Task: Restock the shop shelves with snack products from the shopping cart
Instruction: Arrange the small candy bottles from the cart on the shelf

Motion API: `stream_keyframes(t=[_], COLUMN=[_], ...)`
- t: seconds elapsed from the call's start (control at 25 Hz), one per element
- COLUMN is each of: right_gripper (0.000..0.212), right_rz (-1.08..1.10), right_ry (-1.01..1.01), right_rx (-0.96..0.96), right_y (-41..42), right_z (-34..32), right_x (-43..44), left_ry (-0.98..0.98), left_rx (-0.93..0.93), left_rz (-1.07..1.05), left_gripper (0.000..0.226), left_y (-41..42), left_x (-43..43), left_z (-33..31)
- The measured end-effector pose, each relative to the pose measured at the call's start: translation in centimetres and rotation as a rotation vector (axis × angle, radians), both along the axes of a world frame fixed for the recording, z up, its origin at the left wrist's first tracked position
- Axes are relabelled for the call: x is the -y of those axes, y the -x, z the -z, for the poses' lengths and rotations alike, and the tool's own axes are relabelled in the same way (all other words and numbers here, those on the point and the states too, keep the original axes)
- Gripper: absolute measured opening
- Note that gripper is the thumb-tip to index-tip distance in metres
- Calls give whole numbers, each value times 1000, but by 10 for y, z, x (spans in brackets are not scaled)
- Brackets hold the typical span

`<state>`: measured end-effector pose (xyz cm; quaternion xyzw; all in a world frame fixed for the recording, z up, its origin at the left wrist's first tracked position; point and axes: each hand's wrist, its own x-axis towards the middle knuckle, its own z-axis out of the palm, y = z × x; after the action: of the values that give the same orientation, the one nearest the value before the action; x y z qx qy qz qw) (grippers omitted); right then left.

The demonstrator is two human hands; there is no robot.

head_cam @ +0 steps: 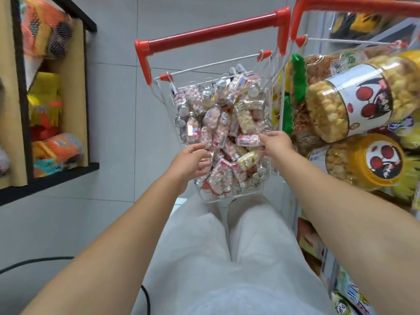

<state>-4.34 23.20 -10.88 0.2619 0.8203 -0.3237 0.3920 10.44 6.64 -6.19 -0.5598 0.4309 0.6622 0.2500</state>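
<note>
**Both hands in the cart, one bottle picked**

Looking straight down, the red-handled shopping cart (213, 30) sits at the centre of the frame. Its wire basket is heaped with little silver-capped bottles (218, 114) of pink and pale sweets.

The right hand (276, 144) is at the basket's right side, fingers and thumb pinching one small bottle (247, 140) by its end. The bottle lies sideways just above the heap.

The left hand (188, 161) is at the lower left of the basket. Its fingers are loosely spread over the pile and grip nothing. It's too blurred to say whether they touch.

At the right edge, a second cart (354, 6) carries big jars (354, 96) of puffed snacks. At the left edge, a dark-framed shelf (45, 185) holds orange and yellow snack packs (56, 146). White trousers (204, 258) fill the bottom centre.
</note>
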Motion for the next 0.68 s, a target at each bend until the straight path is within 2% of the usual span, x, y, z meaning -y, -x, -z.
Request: stream_keyframes(t=[0.12, 0.24, 0.32, 0.44, 0.56, 0.68], right_gripper=[10, 9, 11, 35, 52, 47], right_rz=[-202, -312, -405, -656, -858, -926], right_ry=[59, 296, 327, 182, 34, -61], right_rx=[-124, -63, -28, -99, -102, -142], right_y=[-20, -42, -43, -25, -12, -17], right_z=[-29, -57, -56, -31, 1, 20], right_x=[-9, 2, 21, 51, 74, 86], left_ry=[-100, -228, -201, -112, -108, -123], left_rx=[-17, -73, -105, -83, -86, -89], left_rz=[-41, -37, -82, -241, -369, -458], left_gripper=[39, 42, 34, 16, 13, 11], left_y=[6, 15, 12, -5, -24, -34], left_x=[-11, -22, -20, -3, 12, 17], left_z=[-1, -4, -1, 7, 14, 18])
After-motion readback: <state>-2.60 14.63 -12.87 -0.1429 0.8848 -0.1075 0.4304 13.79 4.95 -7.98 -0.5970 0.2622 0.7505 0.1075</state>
